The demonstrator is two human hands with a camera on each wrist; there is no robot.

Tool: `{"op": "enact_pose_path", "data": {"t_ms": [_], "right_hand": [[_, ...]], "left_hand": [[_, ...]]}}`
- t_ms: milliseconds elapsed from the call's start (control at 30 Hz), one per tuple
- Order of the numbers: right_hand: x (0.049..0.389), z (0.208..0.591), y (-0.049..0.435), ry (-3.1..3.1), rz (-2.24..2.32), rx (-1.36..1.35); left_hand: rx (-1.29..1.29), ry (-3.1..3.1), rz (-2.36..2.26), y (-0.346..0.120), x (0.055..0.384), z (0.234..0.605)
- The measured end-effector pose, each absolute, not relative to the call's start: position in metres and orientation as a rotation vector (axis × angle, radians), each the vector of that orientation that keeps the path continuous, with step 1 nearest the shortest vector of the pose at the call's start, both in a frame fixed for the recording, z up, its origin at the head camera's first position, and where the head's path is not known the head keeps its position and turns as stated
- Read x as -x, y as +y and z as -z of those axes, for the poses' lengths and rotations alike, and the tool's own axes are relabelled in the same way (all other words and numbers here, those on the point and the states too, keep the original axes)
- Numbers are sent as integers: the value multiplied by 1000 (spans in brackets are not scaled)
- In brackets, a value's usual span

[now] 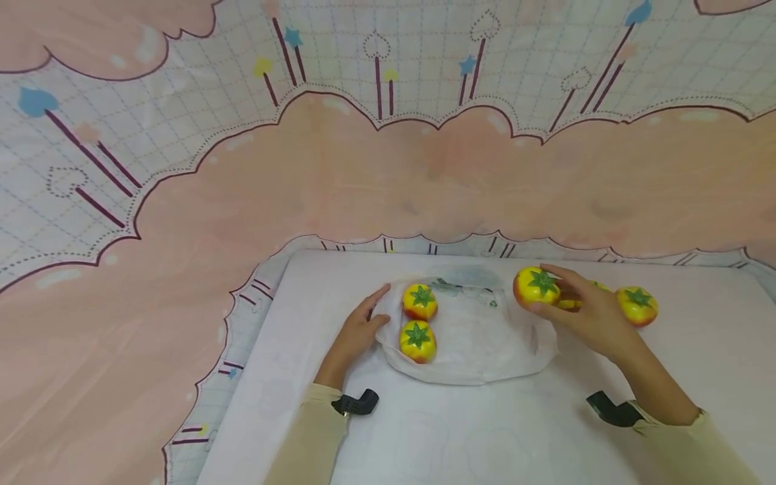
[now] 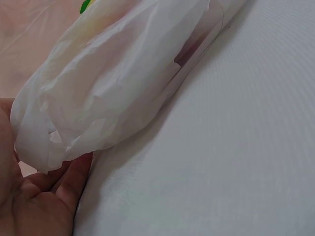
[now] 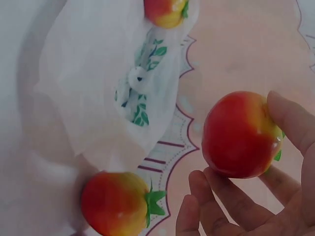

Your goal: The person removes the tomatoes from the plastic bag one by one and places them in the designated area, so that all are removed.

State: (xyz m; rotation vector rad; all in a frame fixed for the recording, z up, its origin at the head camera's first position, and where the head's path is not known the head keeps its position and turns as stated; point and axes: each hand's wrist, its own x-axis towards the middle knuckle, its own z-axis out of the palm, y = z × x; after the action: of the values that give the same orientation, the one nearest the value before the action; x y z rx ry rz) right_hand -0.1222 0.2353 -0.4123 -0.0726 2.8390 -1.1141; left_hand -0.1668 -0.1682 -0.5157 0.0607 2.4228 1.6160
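In the head view, a white plastic bag with a green leaf print is spread on the table. Two yellow-and-red tomatoes with green star-shaped leaves, one tomato behind the other tomato, lie uncovered on its left part. My left hand holds the bag's left edge; the left wrist view has the crumpled plastic between thumb and fingers. Above the bag's right end, my right hand grips another tomato, whose red underside faces the right wrist camera.
A tomato sits on the white tabletop right of my right hand. Yellow fruit is partly hidden behind that hand. A cloth printed with candles hangs behind the table. Black wrist mounts stick out from both sleeves.
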Motion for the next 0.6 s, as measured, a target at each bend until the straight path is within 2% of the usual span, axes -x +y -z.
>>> {"op": "enact_pose_path", "data": {"t_ms": [600], "right_hand": [[106, 427, 265, 2872, 1073, 61]], "left_hand": [[-83, 2430, -1625, -169, 165, 515]]}}
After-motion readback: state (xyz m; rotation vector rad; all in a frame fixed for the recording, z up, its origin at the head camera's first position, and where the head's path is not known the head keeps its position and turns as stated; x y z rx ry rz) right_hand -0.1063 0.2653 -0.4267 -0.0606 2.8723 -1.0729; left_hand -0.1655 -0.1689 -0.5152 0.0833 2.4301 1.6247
